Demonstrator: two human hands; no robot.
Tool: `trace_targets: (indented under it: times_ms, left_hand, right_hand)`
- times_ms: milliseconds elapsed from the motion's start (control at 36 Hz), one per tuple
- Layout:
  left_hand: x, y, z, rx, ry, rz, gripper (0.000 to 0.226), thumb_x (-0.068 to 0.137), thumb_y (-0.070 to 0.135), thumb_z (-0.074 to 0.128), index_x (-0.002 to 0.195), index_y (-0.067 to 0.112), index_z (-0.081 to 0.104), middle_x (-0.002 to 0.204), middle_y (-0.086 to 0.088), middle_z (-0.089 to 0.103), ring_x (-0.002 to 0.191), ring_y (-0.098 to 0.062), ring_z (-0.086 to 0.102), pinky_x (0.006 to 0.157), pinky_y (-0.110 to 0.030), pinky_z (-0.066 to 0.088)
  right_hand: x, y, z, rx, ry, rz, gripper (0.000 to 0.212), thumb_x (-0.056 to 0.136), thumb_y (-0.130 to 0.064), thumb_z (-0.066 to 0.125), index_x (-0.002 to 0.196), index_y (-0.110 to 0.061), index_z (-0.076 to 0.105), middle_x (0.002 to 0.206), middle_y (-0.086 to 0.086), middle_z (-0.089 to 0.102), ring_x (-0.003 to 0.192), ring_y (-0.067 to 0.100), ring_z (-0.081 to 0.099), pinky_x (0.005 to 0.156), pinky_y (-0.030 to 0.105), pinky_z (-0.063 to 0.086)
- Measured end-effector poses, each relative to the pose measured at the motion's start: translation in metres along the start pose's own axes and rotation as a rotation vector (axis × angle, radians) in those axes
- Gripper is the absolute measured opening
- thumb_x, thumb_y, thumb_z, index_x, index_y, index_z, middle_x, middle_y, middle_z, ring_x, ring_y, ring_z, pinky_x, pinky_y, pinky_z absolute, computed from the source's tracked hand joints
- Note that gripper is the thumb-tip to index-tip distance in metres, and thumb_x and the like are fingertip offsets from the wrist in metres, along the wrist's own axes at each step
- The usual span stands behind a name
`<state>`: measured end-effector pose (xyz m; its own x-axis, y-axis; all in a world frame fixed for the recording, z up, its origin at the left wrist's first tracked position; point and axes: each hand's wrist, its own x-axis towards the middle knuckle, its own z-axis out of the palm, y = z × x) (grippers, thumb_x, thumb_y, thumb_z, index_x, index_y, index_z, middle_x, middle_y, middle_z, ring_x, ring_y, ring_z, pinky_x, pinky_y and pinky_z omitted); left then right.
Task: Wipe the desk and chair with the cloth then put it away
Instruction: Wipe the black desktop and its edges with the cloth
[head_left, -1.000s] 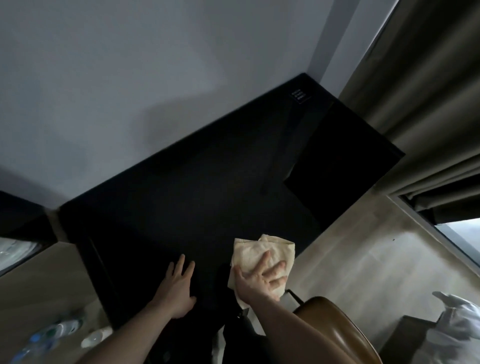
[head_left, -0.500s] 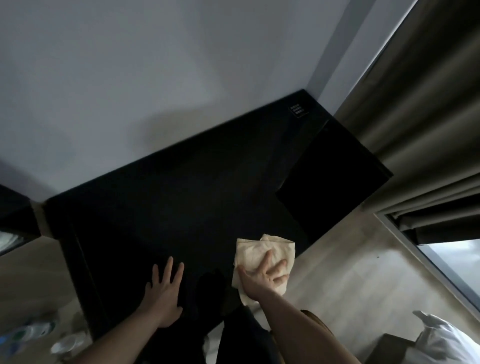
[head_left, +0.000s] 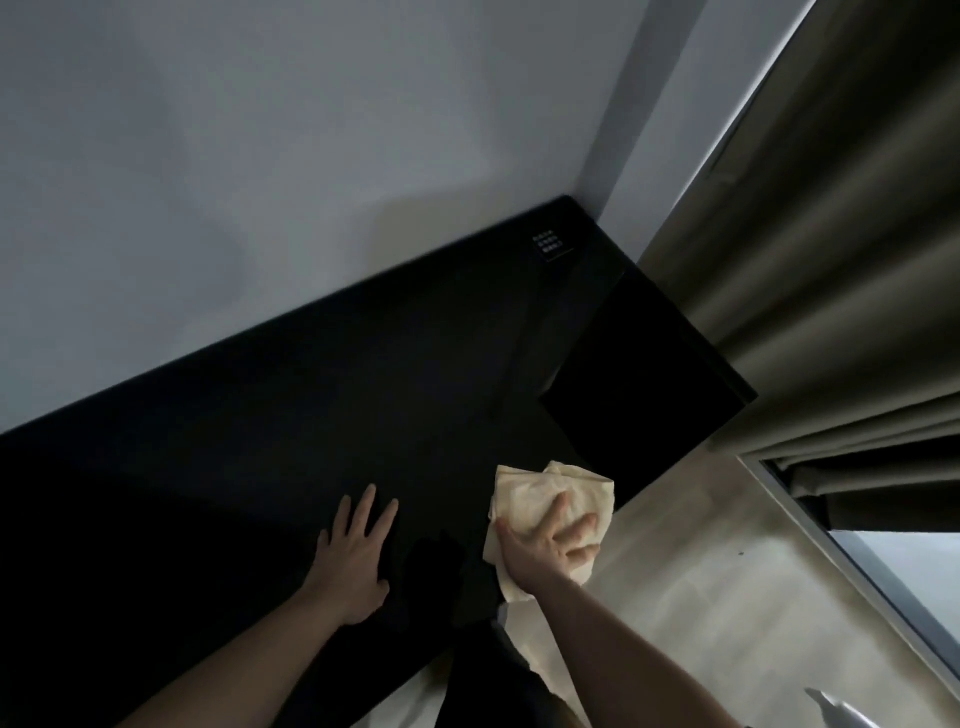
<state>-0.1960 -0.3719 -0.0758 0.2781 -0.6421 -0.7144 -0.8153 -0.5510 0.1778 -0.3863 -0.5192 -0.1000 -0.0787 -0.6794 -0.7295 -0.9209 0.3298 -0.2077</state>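
A: Two hands (head_left: 353, 558) rest on a black counter (head_left: 291, 415), seen from above by a head-worn camera. Where is the cloth?

B: The cream cloth (head_left: 550, 512) lies under the right hand (head_left: 545, 551), at the counter's near edge. It is crumpled and folded, and its far corners stick out beyond the fingertips.

A: How is that right hand set?

B: Its fingers are spread wide and pressed flat on top of the cloth, palm down. It is pressing, not pinching.

A: And the left hand?

B: The left hand sits just beside the right one, to its left, apart from the cloth. It is flat on the bare counter, fingers fairly close together, holding nothing.

A: What lies around them?

B: Beyond both hands the dark counter runs to a pale grey wall (head_left: 311, 156). Far ahead of the right hand, near the corner, a small printed label (head_left: 549, 245) sits on the counter; its text is too small to read. To the right of the right hand there is light wood floor (head_left: 701, 571), then heavy olive curtains (head_left: 841, 234) and part of a window (head_left: 914, 566). The chair cannot be made out.
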Motion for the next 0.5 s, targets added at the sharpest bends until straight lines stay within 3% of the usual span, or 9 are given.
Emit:
trace_targets:
  times_ms: [222,500]
  left_hand:
    - [0.042,0.078,-0.019,-0.099,-0.104,-0.116,0.110,0.095,0.044,0.065,0.156,0.036,-0.026,0.157,0.003,-0.045,0.148,-0.047,-0.027,0.120,-0.066,0.015]
    - [0.047,0.083,-0.021,-0.144,-0.143,-0.181,0.119,0.093,0.038,0.071,0.151,0.040,-0.034,0.148,0.007,-0.056,0.147,-0.046,-0.030,0.118,-0.069,0.019]
  right_hand:
    - [0.063,-0.001,-0.072,-0.023,-0.002,0.008,0.117,0.077,-0.091,0.043,0.151,-0.040,-0.032,0.158,0.008,-0.039,0.150,0.047,-0.022,0.117,0.069,0.010]
    - [0.109,0.010,-0.091,-0.167,-0.044,0.030,0.123,0.065,-0.101,0.033,0.154,-0.042,-0.027,0.162,0.012,-0.033,0.144,0.055,-0.029,0.113,0.075,0.010]
